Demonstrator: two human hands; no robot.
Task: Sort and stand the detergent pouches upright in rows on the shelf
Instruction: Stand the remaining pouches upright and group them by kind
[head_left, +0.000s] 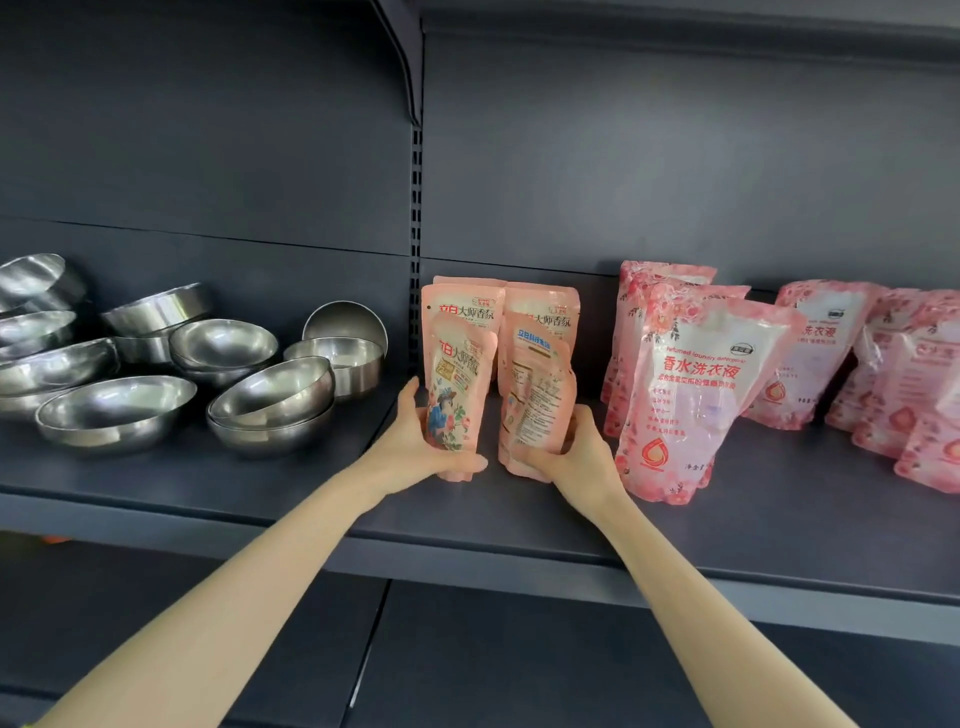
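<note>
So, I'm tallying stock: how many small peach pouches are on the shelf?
5 visible: three in the left row, the front left pouch gripped by the left hand; two in the right row, the front right pouch gripped by the right hand. More may be hidden behind.

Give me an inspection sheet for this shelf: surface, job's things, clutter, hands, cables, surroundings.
Surface: dark grey shelf, matte and flat.
Job's things: left pouch and right pouch stand at the front, and the right one shows its back label. More small pouches stand behind them. Big pink pouches are to the right: the front one stands, the far ones lean.
Clutter: steel bowls piled loosely on the left section.
Hands: left hand grips the left pouch low down. Right hand grips the right pouch low down.
Cables: nothing seen.
Surroundings: dark back panel, slotted upright, lower shelf below.
</note>
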